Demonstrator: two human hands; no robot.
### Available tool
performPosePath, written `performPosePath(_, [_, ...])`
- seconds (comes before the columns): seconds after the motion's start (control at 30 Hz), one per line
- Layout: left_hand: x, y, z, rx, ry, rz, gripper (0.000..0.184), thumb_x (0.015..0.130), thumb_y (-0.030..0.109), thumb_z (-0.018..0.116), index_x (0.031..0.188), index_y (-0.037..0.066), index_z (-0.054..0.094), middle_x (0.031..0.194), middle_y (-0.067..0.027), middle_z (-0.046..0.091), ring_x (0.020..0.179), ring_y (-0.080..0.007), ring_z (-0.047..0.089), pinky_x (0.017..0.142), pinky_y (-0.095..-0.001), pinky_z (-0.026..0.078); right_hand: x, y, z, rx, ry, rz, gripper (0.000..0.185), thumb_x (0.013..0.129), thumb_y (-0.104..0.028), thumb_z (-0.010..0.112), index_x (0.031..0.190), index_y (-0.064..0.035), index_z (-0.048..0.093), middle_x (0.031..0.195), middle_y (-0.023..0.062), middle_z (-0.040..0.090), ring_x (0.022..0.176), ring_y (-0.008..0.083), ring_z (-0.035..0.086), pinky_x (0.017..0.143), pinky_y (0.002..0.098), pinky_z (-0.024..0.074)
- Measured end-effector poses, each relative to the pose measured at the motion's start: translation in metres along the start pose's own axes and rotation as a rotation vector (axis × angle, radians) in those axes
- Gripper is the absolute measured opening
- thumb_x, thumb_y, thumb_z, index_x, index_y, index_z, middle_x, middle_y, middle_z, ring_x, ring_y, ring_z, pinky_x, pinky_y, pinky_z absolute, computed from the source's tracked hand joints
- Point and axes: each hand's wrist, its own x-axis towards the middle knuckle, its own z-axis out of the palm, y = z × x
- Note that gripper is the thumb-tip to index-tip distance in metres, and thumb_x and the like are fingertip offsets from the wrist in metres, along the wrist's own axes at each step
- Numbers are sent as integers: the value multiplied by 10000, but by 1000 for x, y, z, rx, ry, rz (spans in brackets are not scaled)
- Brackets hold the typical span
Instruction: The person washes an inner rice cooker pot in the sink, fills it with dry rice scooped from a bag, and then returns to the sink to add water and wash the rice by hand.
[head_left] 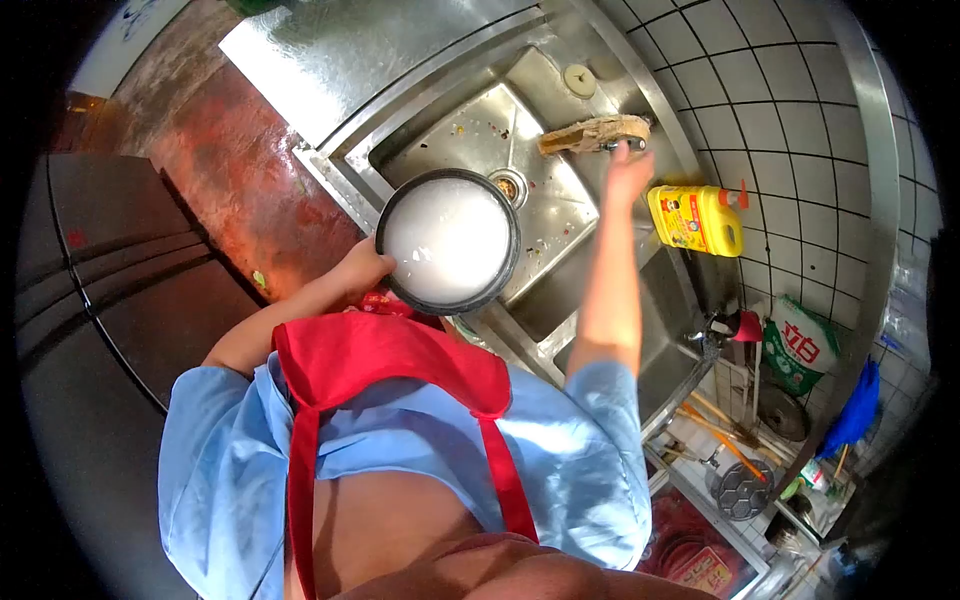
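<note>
A round black-rimmed pot (447, 240) filled with cloudy white liquid is held over the near-left side of the steel sink (465, 140). My left hand (366, 268) grips its left rim, thumb on the edge. To the right, my right hand (627, 172) reaches across the sink, its fingers closed at a small metal tap handle (625, 144). Beside those fingers, a long piece wrapped in tan, rough material (590, 134) extends over the basin. Food scraps lie around the drain (509, 186).
A yellow pump bottle (695, 220) stands on the sink's right ledge, by the tiled wall (785, 130). Farther right are a green-and-white bag (800, 345) and long-handled utensils (735, 445). A dark cabinet (130, 270) stands at left.
</note>
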Motion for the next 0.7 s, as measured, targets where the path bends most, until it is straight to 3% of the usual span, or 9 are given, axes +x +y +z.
performPosePath(0.07, [4,0,-2,30,-33,-7,477,722,-50,440,1198,-30,408,944,-143,560,767,-226,571,620,-326,500,-41,-52,-37,34,113,-440,408,763,-140,594,1084,77,466,966,260,559,933,378,531,777,440,435])
performPosePath(0.17, [2,7,0,-40,-56,-60,499,722,-42,439,1216,-15,384,963,-148,554,776,-245,582,585,-351,527,-123,-84,-43,339,-878,-515,356,820,-161,510,1168,-89,491,1275,139,414,1081,322,478,876,418,402])
performPosePath(0.23, [-6,23,4,-91,-79,-118,505,720,-42,433,1221,-8,374,973,-154,548,764,-254,588,548,-360,538,-157,-129,-79,62,-917,-862,464,811,-294,567,1236,-142,462,1338,134,367,1216,326,365,950,482,335])
performPosePath(0.33, [-14,37,9,-130,-97,-173,500,720,-46,424,1216,-3,375,985,-162,543,759,-259,597,508,-353,544,-187,-133,-72,-148,-1167,-541,483,815,-344,539,1255,-171,440,1362,141,327,1257,376,283,919,593,306])
performPosePath(0.43, [-16,42,8,-77,-102,-219,498,719,-49,417,1213,-7,373,1000,-169,537,761,-260,602,492,-345,549,-198,-137,-77,-276,-1221,-344,511,816,-342,541,1274,-161,406,1364,162,316,1232,447,280,895,628,303])
performPosePath(0.47, [-15,43,7,-47,-104,-234,499,719,-50,415,1214,-8,371,1006,-171,535,762,-261,604,490,-343,551,-201,-136,-81,-251,-1261,-311,524,806,-325,546,1264,-120,395,1300,206,364,1183,461,328,895,574,343])
performPosePath(0.57, [-15,40,7,-93,-155,-167,498,723,-46,414,1216,-6,365,1006,-176,535,744,-263,602,482,-335,555,-213,-133,-86,-253,-1338,-316,483,801,-281,538,1220,-76,414,1213,222,417,1095,446,408,875,505,387])
performPosePath(0.6, [-14,36,6,-108,-123,-196,499,727,-42,416,1221,-3,362,1024,-185,527,725,-258,599,479,-333,554,-220,-136,-91,-223,-1268,-351,449,795,-232,531,1191,-53,421,1145,223,449,999,436,462,846,457,412])
performPosePath(0.7, [-6,25,0,-98,-177,-206,490,742,-29,415,1227,7,360,1065,-173,517,749,-252,602,488,-318,553,-224,-149,-92,-165,-1404,-353,506,780,-206,572,1231,-50,405,1170,256,444,995,457,472,874,451,402])
